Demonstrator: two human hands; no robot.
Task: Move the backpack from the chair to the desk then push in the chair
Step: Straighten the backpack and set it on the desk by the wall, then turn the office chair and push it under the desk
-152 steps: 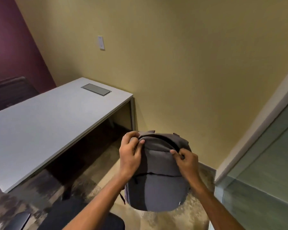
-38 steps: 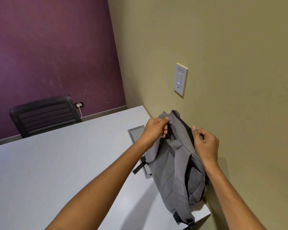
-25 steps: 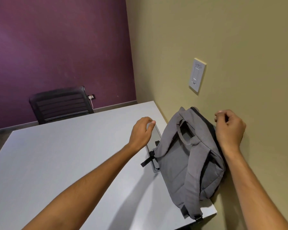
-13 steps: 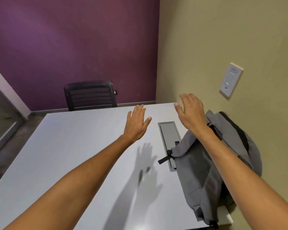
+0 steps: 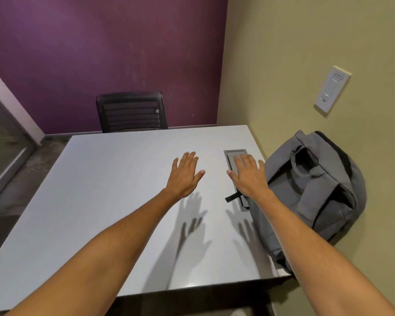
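two bare forearms reach from the bottom edge out over the desk [image 5: 100, 201], a smooth, matte, pale grey rectangular top whose near edge cuts across low in the view. soft shadows of spread fingers fall on the surface beneath both hands.

the left hand [image 5: 184, 175] hangs above the middle of the top, palm down, fingers straight and slightly fanned, holding nothing. the right hand [image 5: 249, 175] is just beside it, also flat and released, its fingertips [image 5: 243, 158] over a grey rectangular cable hatch [image 5: 234, 156] set flush into the desk; whether they touch it cannot be told.

the backpack [image 5: 317, 190] rests on the desk's right end, just right of the right hand and not gripped by either one. the right wrist passes close along its left side; contact there is unclear. it is soft, woven grey fabric, rounded and slumped, leaning against the yellow-olive wall [image 5: 306, 53], with a loop handle at the top, padded straps facing up and a black webbing tab [image 5: 233, 197] lying on the hatch.

higher on that wall sits a pale rectangular switch plate [image 5: 332, 91]. beyond the desk's far edge stands a black chair [image 5: 131, 112] with a slatted mesh back, against a purple wall [image 5: 100, 53].
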